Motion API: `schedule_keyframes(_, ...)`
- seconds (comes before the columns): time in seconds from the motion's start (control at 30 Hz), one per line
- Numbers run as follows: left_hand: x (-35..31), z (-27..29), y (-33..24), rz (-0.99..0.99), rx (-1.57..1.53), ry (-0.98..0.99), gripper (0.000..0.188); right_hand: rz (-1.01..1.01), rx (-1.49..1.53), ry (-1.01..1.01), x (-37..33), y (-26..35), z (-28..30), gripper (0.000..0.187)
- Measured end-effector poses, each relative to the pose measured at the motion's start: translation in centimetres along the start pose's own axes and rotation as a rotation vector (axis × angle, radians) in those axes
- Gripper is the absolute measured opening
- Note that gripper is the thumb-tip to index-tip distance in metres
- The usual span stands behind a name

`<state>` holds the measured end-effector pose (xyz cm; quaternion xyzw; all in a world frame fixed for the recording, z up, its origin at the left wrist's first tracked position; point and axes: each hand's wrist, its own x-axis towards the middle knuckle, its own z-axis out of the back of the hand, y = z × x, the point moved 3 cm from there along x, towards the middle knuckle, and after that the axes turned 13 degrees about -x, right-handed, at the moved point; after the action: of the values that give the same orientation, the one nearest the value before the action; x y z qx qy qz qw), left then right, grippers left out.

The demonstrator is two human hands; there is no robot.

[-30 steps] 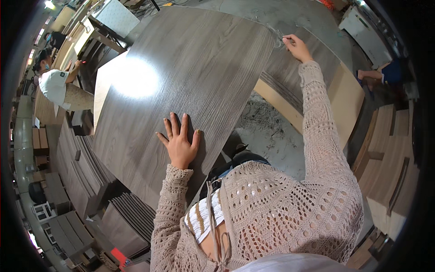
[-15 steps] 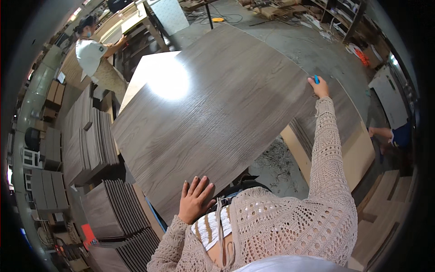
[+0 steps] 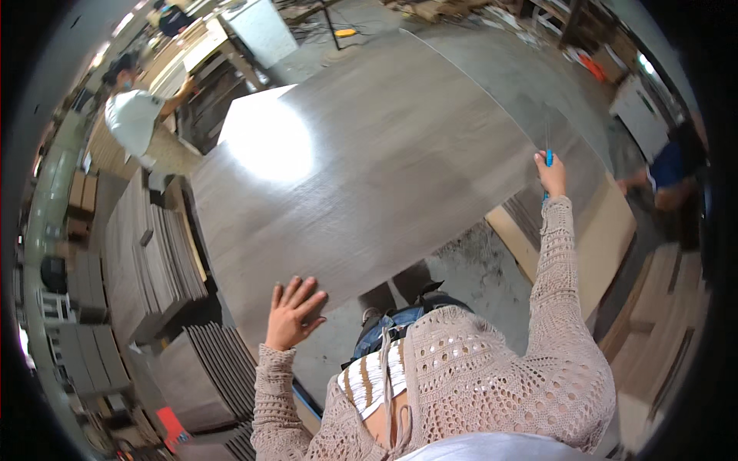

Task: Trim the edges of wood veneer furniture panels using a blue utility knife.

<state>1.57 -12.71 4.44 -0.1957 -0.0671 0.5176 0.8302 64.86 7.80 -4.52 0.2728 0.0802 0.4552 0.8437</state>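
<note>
A large grey-brown wood-grain panel lies in front of me, with a bright glare on its far left part. My left hand is open, fingers spread, at the panel's near edge; its palm reaches past the edge. Beside the panel's right edge, my right hand is closed round a slim blue-handled tool. A thin, blurred length points away from its handle; I cannot tell whether it is a blade or a file. Lower at the right, another wood-grain board partly shows beneath the panel.
Stacks of grey panels stand close on my left, with more panels behind. A person works at a bench at the far left. Another person is at the right edge. Long boards lie at the lower right.
My left hand has moved left and slightly away from me along the near edge, its fingers spreading. My right hand has come a little nearer, and the tool's thin length now shows. The view has shifted.
</note>
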Motion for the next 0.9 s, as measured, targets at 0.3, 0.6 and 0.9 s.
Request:
schedule_keyframes(0.3,1.0,4.1,8.6,0.258,-0.182,0.100,0.093,-0.086,0.133,-0.118,-19.9,4.4,5.0,0.044)
schedule_keyframes(0.6,13.1,-4.9,-11.6,-0.426,0.054,0.086,0.092,-0.038,-0.045,-0.308,-33.2,9.6,6.3,0.037)
schedule_keyframes(0.9,16.1,-8.0,-16.9,-0.583,0.184,-0.181,0.063,-0.098,-0.236,-0.348,-35.8,9.5,7.1,0.019)
